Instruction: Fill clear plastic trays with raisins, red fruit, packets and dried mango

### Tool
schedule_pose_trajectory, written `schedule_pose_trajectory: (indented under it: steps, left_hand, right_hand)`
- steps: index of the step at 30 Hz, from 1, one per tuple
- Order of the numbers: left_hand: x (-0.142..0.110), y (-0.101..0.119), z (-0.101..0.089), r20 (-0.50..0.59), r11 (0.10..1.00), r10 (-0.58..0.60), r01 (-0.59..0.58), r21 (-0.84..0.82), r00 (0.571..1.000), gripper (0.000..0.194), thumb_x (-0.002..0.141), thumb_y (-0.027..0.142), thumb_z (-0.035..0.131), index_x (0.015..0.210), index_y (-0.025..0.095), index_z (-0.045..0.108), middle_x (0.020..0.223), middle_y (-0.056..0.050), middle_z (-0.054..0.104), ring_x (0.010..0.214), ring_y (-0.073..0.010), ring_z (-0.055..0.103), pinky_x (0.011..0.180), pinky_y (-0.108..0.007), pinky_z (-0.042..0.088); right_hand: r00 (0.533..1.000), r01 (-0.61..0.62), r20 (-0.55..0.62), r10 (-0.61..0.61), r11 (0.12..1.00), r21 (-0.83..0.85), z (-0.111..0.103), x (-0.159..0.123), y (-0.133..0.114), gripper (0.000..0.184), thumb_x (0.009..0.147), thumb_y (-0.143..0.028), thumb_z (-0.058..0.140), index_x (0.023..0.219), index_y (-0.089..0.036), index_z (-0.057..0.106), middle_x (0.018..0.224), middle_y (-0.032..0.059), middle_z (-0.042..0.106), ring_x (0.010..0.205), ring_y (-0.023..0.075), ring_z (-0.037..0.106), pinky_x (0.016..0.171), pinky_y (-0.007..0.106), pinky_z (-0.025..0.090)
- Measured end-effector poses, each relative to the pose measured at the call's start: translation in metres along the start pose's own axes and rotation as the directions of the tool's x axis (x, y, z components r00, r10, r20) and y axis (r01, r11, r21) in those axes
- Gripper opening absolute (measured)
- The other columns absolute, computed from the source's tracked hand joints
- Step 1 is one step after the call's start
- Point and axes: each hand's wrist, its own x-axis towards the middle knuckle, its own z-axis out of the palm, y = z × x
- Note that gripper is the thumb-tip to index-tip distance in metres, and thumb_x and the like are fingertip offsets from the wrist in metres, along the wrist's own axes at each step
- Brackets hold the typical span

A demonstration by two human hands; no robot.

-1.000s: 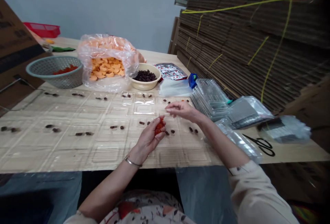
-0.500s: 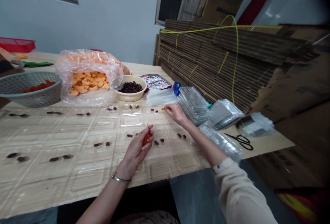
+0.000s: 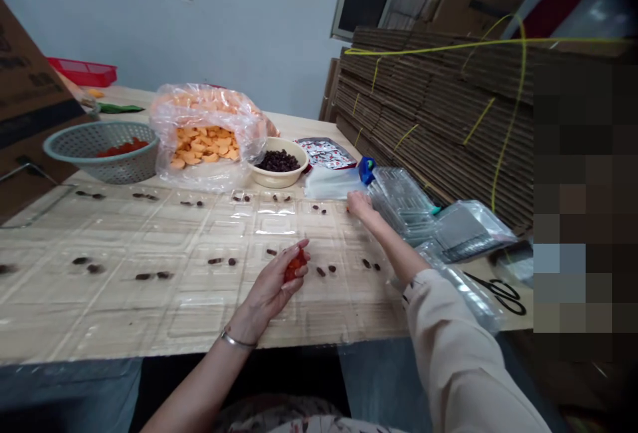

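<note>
Clear trays [image 3: 199,313] cover the front of the surface [image 3: 302,126], so the forearms are best kept raised above them. The hands are apart: the left hand [image 3: 269,290] is cupped around red-orange pieces [image 3: 295,268] over the middle trays; the right hand [image 3: 359,204] reaches to the far row, fingers curled down, its grip too hidden to tell. A low, cupped left palm should guard against spills, and a light fingertip touch should spare the dark pieces [image 3: 331,269]. The tray rows run left to right; the orange clump's long axis seems to slant away and rightward, though fingers partly hide it.
</note>
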Motion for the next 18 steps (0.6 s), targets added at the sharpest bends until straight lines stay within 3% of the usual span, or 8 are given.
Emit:
schedule_pose_trajectory:
  steps: [2,4,5,7,8,10,14,18]
  left_hand:
    - [0.002,-0.001,0.001,-0.004,1.0,0.01,-0.01,-0.002,1.0,0.036,0.072,0.024,0.078,0.106,0.014,0.069,0.081,-0.002,0.058,0.052,-0.0022,0.042,0.036,-0.011,0.017]
    - [0.005,-0.002,0.003,-0.009,1.0,0.022,-0.022,0.005,1.0,0.04,0.071,0.024,0.079,0.108,0.014,0.067,0.08,-0.002,0.058,0.052,-0.0024,0.043,0.036,-0.011,0.018]
    - [0.007,-0.003,0.004,-0.007,0.999,0.033,-0.033,0.014,0.999,0.041,0.071,0.025,0.079,0.109,0.015,0.066,0.08,-0.001,0.058,0.052,-0.0026,0.044,0.037,-0.011,0.019]
    - [0.009,-0.006,0.006,0.009,0.997,0.067,-0.068,0.041,0.998,0.042,0.073,0.028,0.079,0.111,0.017,0.065,0.08,-0.001,0.057,0.053,-0.0028,0.045,0.037,-0.01,0.018]
    - [0.01,-0.007,0.006,0.018,0.994,0.088,-0.089,0.058,0.996,0.043,0.074,0.029,0.078,0.113,0.017,0.064,0.079,0.0,0.057,0.053,-0.003,0.046,0.037,-0.01,0.018]
    - [0.011,-0.009,0.005,0.024,0.988,0.127,-0.129,0.086,0.992,0.049,0.075,0.033,0.078,0.119,0.02,0.061,0.078,0.0,0.056,0.053,-0.0037,0.048,0.037,-0.01,0.018]
    - [0.011,-0.009,0.005,0.016,0.987,0.125,-0.126,0.098,0.992,0.062,0.073,0.04,0.079,0.128,0.022,0.054,0.078,0.001,0.056,0.053,-0.0043,0.048,0.037,-0.01,0.018]
    - [0.011,-0.008,0.004,0.06,0.99,0.096,-0.101,0.096,0.994,0.056,0.07,0.043,0.081,0.114,0.017,0.06,0.075,0.002,0.053,0.052,-0.0036,0.045,0.037,-0.01,0.016]
  right_hand:
    - [0.993,0.116,0.024,-0.119,0.988,0.099,-0.002,-0.017,-0.011,0.026,0.099,-0.025,0.05,0.113,-0.011,0.067,0.11,0.0141,0.069,0.103,0.022,0.064,0.085,0.03,0.051]
    - [0.951,0.247,0.087,-0.298,0.896,0.369,-0.001,-0.042,-0.026,0.03,0.099,-0.032,0.048,0.111,-0.013,0.068,0.101,0.0093,0.072,0.091,0.0183,0.067,0.075,0.025,0.051]
    - [0.91,0.28,0.109,-0.401,0.786,0.552,0.001,-0.056,-0.034,0.032,0.096,-0.037,0.052,0.11,-0.014,0.069,0.096,0.0071,0.073,0.085,0.0169,0.067,0.069,0.024,0.052]
    - [0.825,0.226,0.083,-0.56,0.461,0.858,0.006,-0.085,-0.049,0.036,0.089,-0.043,0.062,0.11,-0.015,0.068,0.092,0.0052,0.073,0.077,0.0154,0.066,0.066,0.024,0.052]
    - [0.807,0.174,0.05,-0.588,0.318,0.932,0.009,-0.097,-0.056,0.039,0.085,-0.044,0.066,0.111,-0.015,0.068,0.092,0.0044,0.073,0.077,0.0147,0.066,0.067,0.025,0.052]
    - [0.821,0.098,0.008,-0.571,0.155,0.983,0.013,-0.115,-0.064,0.04,0.081,-0.043,0.071,0.111,-0.017,0.069,0.091,0.0027,0.073,0.078,0.0133,0.065,0.073,0.027,0.052]
    - [0.865,0.011,0.03,-0.502,0.08,0.997,0.015,-0.121,-0.067,0.035,0.072,-0.039,0.08,0.098,-0.017,0.074,0.089,0.0026,0.074,0.079,0.0143,0.067,0.08,0.029,0.052]
    - [0.857,-0.009,0.032,-0.514,0.047,0.999,0.017,-0.116,-0.068,0.034,0.064,-0.035,0.086,0.091,-0.017,0.075,0.087,0.0026,0.074,0.076,0.0144,0.067,0.076,0.029,0.052]
